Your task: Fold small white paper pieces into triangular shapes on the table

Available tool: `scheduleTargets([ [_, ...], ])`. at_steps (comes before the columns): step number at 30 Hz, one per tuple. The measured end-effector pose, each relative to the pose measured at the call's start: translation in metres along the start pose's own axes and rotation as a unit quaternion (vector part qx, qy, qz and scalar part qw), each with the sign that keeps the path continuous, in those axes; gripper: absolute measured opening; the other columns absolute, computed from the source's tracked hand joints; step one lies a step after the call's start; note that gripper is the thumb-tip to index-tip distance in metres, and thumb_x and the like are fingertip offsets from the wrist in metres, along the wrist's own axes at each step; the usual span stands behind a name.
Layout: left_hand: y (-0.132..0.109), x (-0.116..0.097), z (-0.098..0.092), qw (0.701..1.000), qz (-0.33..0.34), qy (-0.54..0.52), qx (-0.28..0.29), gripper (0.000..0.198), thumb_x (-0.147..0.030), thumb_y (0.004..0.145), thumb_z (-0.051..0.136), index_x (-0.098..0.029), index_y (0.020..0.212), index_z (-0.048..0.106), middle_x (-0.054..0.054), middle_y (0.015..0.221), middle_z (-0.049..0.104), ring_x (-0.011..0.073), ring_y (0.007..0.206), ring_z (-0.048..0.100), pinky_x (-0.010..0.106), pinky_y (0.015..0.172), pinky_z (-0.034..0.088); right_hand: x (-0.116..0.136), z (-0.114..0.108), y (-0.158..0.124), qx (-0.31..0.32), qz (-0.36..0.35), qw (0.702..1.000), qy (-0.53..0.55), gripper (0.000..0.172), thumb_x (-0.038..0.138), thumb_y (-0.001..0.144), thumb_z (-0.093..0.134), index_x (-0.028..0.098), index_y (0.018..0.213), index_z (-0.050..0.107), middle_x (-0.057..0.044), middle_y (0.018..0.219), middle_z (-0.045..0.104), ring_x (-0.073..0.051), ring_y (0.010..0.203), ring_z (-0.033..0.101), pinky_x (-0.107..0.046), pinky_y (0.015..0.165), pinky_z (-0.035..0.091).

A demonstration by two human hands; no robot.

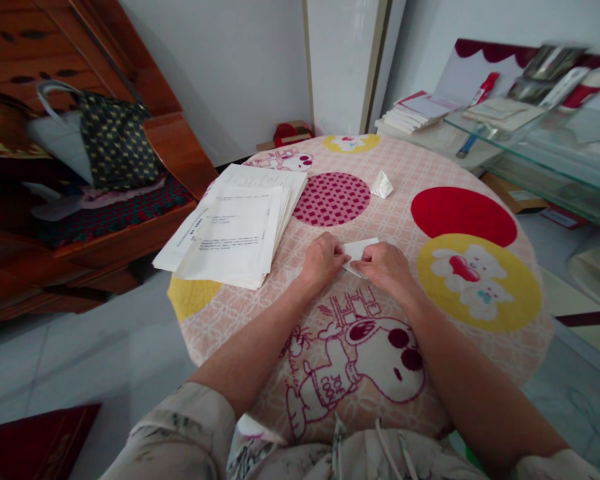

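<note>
A small folded white paper point(359, 248) lies between my two hands, low over the round table. My left hand point(323, 258) pinches its left edge with closed fingers. On its right side, my right hand point(386, 265) also grips the paper, the thumb pressed near its lower edge. My fingers cover part of the paper, so its full shape is hidden. Farther back stands a small pointed folded paper piece point(382, 185), apart from both hands. A stack of printed sheets point(240, 227) rests to the left of my left hand.
A patterned tablecloth point(350, 373) covers the round table. On the left is a wooden bench point(170, 143) with bags point(115, 137) on it. At the right stands a glass shelf point(540, 143) holding metal containers. A pile of booklets point(415, 112) sits at the back right.
</note>
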State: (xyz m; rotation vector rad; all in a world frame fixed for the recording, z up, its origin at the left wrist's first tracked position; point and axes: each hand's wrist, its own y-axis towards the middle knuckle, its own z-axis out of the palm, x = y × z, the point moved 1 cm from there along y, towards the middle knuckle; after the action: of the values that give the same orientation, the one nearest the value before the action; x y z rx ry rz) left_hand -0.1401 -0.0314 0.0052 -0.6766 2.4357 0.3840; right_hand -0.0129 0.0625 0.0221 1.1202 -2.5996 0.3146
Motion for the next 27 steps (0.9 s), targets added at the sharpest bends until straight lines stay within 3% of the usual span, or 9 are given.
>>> scheduleTargets([
  [4,0.001,-0.001,-0.001,1.0,-0.009,0.004,0.005,0.019,-0.016,0.076,0.074,-0.016,0.065,0.058,0.004,0.081,0.063,0.0177,0.081,0.059,0.032,0.079,0.049,0.001,-0.004,0.0,0.007,0.001,1.0,0.013,0.018,0.034,0.082,0.072,0.018,0.075,0.077,-0.01,0.077,0.074,-0.021,0.073,0.066,-0.029,0.061,0.039],
  [10,0.002,-0.001,-0.001,1.0,-0.007,-0.005,0.005,0.018,-0.015,0.074,0.075,-0.015,0.065,0.06,0.004,0.08,0.062,0.0175,0.08,0.058,0.032,0.078,0.049,0.005,-0.006,-0.002,0.017,0.018,1.0,0.017,0.029,0.045,0.08,0.074,0.018,0.07,0.073,-0.009,0.072,0.071,-0.02,0.07,0.063,-0.029,0.058,0.035],
  [18,0.003,0.0,0.0,1.0,-0.003,-0.004,0.012,0.024,-0.014,0.075,0.075,-0.017,0.063,0.055,0.003,0.081,0.062,0.017,0.08,0.057,0.032,0.079,0.049,-0.001,-0.004,0.002,0.021,-0.008,0.999,0.025,0.017,0.032,0.075,0.078,0.018,0.067,0.071,-0.006,0.068,0.068,-0.017,0.065,0.06,-0.028,0.057,0.035],
  [27,0.003,0.002,0.0,1.0,0.005,-0.024,0.01,0.019,-0.015,0.074,0.075,-0.017,0.064,0.058,0.003,0.081,0.062,0.0166,0.081,0.056,0.033,0.08,0.049,-0.009,-0.007,0.0,0.069,-0.047,0.994,0.069,0.017,0.02,0.07,0.079,0.018,0.062,0.064,-0.001,0.064,0.064,-0.014,0.061,0.055,-0.027,0.056,0.036],
])
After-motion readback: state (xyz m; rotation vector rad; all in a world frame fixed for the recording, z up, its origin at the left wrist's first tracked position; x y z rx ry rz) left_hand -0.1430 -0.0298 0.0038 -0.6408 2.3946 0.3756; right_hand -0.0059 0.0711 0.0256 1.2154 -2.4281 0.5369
